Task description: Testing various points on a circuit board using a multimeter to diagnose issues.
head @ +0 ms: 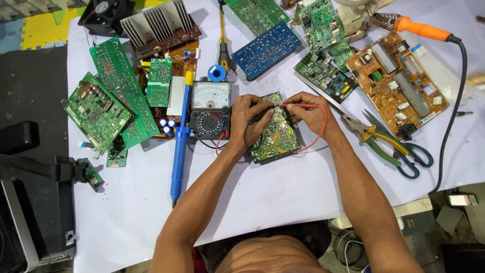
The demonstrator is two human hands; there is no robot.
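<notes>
Head view, left hand (250, 119) fingers pinched on a black probe (261, 117), right hand (309, 112) fingers pinched on a red probe (298, 105), both tips pressed to a green circuit board (277, 136) lying on the white table cover (273, 197), just beside an analog multimeter (210, 109), pliers (376, 137) to the right.

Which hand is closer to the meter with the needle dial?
Left. The left hand sits right beside the meter, just to its right. The right hand is farther off, across the green circuit board.
</notes>
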